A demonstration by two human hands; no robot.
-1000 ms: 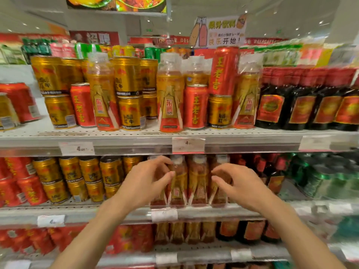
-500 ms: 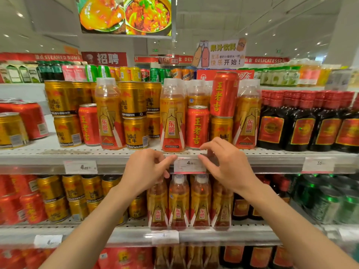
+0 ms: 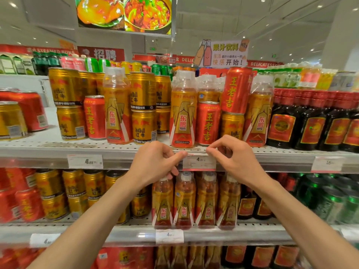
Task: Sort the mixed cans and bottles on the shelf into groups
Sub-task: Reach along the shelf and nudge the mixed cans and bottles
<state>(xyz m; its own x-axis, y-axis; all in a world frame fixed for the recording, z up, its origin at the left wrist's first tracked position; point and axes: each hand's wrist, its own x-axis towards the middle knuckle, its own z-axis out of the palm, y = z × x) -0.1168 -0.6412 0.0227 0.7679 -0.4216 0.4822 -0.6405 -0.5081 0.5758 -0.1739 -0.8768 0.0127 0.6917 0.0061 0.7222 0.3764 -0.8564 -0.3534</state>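
On the upper shelf (image 3: 48,150) drinks stand mixed. Gold Red Bull cans (image 3: 143,127) are stacked two high, with red cans (image 3: 207,123) and orange-labelled clear bottles (image 3: 182,113) between them. A tall red can (image 3: 237,90) stands on a gold can (image 3: 232,125). Another bottle (image 3: 116,109) stands further left beside a red can (image 3: 95,117). My left hand (image 3: 155,164) and my right hand (image 3: 233,160) hover at the shelf's front edge, either side of a price tag (image 3: 199,162). Their fingers are half curled and hold no drink.
Dark bottles with red labels (image 3: 310,121) fill the upper shelf's right end. The shelf below carries a row of the same orange bottles (image 3: 184,200), gold cans (image 3: 73,191) on the left and green cans (image 3: 330,200) on the right. A paper sign (image 3: 223,53) stands above.
Both hands have risen from the lower shelf's bottles to the front edge of the upper shelf. The view has tilted up with them. No drink has moved.
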